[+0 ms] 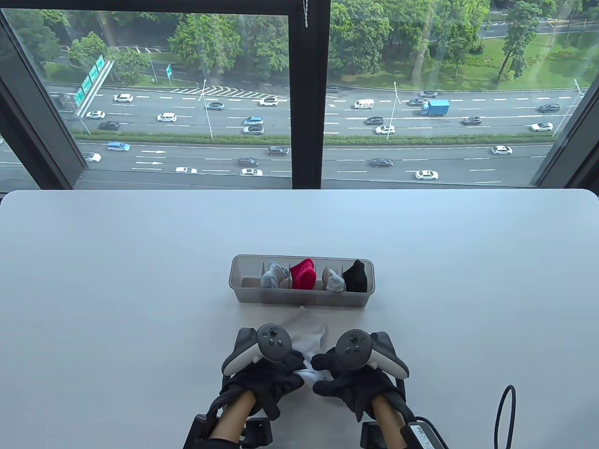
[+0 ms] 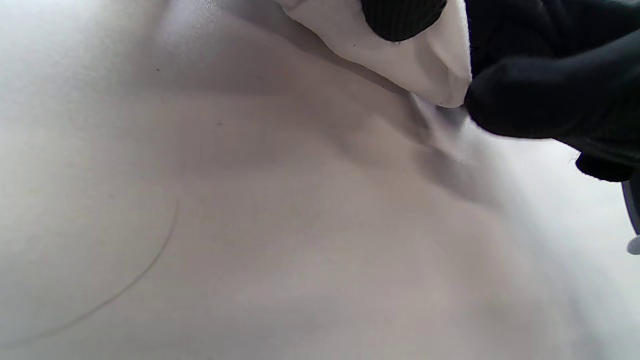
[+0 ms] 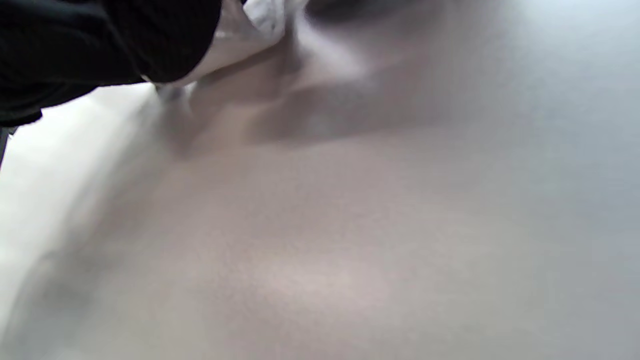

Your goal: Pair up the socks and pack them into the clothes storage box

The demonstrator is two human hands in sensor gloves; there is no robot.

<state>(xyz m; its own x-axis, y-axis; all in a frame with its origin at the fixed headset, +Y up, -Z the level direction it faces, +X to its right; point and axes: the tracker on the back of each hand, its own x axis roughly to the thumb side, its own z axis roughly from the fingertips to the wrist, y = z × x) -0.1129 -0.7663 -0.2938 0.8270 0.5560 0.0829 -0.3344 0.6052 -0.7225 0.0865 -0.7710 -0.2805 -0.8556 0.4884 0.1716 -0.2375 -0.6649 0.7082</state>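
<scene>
A translucent grey plastic storage box (image 1: pixel 302 299) with thin dividers stands on the white counter (image 1: pixel 117 290), long side facing the person. Its leftmost compartment shows no sock. Next to the right sits a rolled grey-and-white sock pair (image 1: pixel 273 276), then a bright red knitted sock bundle (image 1: pixel 303 274), then a second grey-and-white sock bundle (image 1: pixel 333 279), and a black sock bundle (image 1: pixel 355 277) in the rightmost compartment.

Just in front of the box, near the counter's front edge, lies a white fabric sock pair (image 1: pixel 306 343). The far end rests flat on the counter, pointing toward the box; the near end is bunched between the two gloved hands. The left hand (image 1: pixel 269 381) has its grip clamped on the white fabric from the left, fingers curled round it. The right hand (image 1: pixel 348 381) pinches the same bunched end from the right. The wrist views show black fingertips (image 2: pixel 402 17) pressing into white cloth just above the counter.
</scene>
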